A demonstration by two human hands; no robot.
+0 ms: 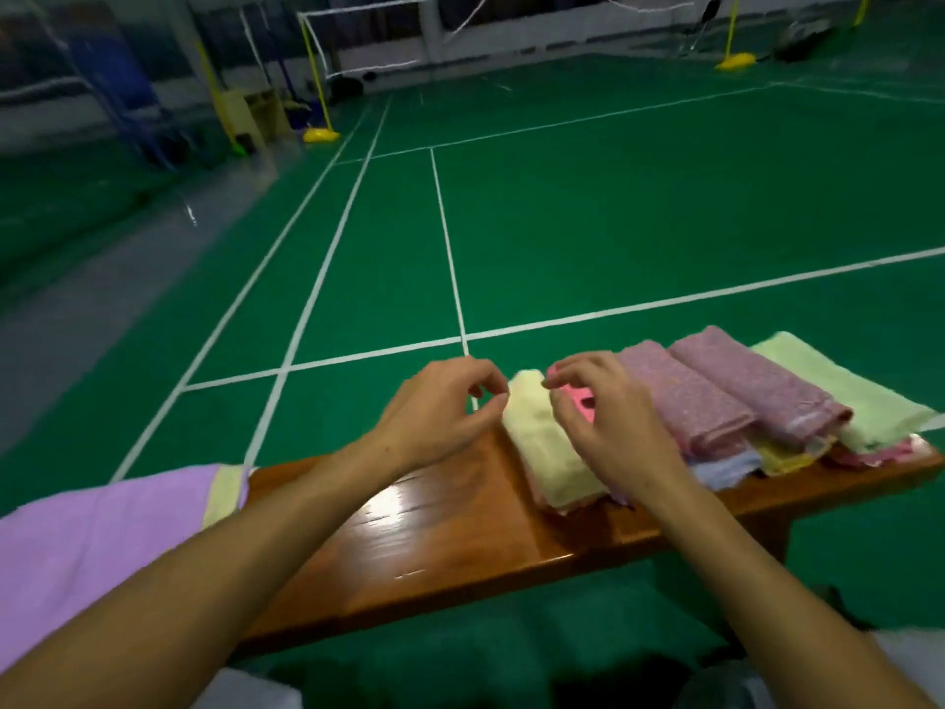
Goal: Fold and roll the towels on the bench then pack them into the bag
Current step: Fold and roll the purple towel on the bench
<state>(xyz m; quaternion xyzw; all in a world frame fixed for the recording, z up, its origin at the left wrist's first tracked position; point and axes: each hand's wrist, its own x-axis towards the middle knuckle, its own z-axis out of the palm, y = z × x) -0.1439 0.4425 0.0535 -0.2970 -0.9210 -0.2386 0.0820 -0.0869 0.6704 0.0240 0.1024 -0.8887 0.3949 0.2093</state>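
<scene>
- A pale yellow towel, folded long, lies across the wooden tabletop, its long axis running from the near edge to the far edge.
- The left hand hovers just left of its far end, fingers loosely curled, holding nothing.
- The right hand hovers over it and a pink towel, fingers spread and bent, gripping nothing.
- Two mauve towels lie further right.

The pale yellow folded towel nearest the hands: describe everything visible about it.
The pale yellow towel looks like soft terry cloth, folded into a long narrow strip lying flat across the wooden bench, its far end reaching the bench's back edge. It is the leftmost of the row of folded towels, with pinkish cloth showing beneath its near end. The right hand hovers over its right side, beside a pink towel; contact is unclear. The left hand is just left of it, apart.
</scene>
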